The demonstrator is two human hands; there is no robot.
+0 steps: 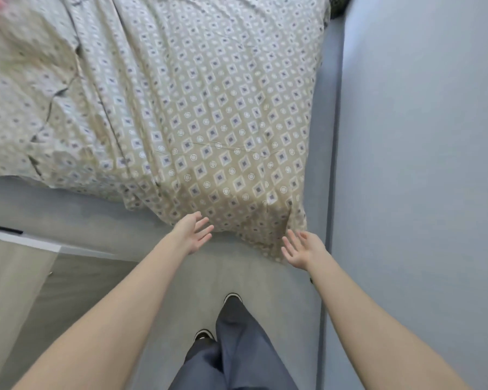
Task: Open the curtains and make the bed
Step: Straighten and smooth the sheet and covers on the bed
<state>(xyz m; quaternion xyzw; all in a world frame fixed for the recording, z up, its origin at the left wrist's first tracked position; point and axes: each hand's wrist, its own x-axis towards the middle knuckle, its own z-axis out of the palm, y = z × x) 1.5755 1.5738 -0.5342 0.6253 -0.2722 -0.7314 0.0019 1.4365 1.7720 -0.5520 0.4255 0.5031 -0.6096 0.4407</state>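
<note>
Both hands empty, fingers straight and spread, palms facing each other. Left hand [193,233] is just beside the hanging edge of the patterned bedspread [209,114], right hand [302,250] near its drooping corner [279,243]. Neither touches cloth as far as I can tell (left fingertips may brush it, too close to call).

Bedspread covers the bed, right half fairly flat, left half bunched with deep creases [54,108] and blurred. The near corner hangs over the bed edge towards the grey floor [237,277]. Person stands at this corner, dark trousers [237,347] and shoes below. No curtains in view, so that half of the task can't be judged.

My read: lining up to grab the corner and pull it straight.

Risks:
- Pulling only this corner likely drags the flat right side askew while the left creases stay, since the slack is all on the far left.
- Grabbing a single layer where the cloth is doubled near the fold [141,192] would twist the edge instead of flattening it.
- Corner hangs low, close to the feet, easy to step on when shifting.
- Wall [420,164] sits tight on the right, little room to tuck that side.
</note>
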